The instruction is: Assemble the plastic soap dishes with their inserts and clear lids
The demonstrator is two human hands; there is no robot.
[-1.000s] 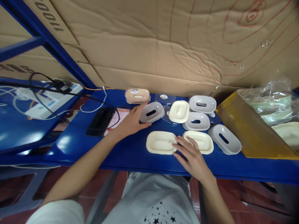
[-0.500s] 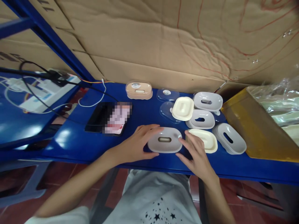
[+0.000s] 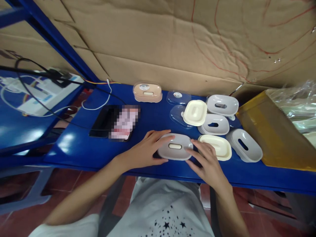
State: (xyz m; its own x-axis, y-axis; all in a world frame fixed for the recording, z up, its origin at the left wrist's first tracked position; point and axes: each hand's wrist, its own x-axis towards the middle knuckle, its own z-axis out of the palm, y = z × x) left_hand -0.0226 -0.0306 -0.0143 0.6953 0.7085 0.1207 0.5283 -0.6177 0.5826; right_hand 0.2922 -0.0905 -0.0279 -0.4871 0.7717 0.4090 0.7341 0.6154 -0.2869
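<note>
A grey oval soap dish [image 3: 166,152] with a slot in its middle lies at the front of the blue table, and a cream piece fills the slot. My left hand [image 3: 144,149] grips the dish's left end, thumb at the near edge and fingers over the far rim. At the right end, my right hand [image 3: 206,161] has its fingertips on the rim and top. Just beyond my right hand lies a cream tray [image 3: 223,149]. Another cream tray [image 3: 195,113] rests partly on a clear lid [image 3: 178,116]. Three more grey dishes [image 3: 244,144] sit to the right, their slots dark.
A peach dish under a clear lid [image 3: 147,93] stands at the back, with another clear lid [image 3: 179,97] beside it. A phone [image 3: 102,121] lies at left near cables and a power strip [image 3: 49,98]. At right stands a cardboard box [image 3: 256,118] of plastic-wrapped pieces.
My right fingertips have closed in onto the grey soap dish. The cream piece now shows brighter and fuller in its slot. The whole view has shifted slightly.
</note>
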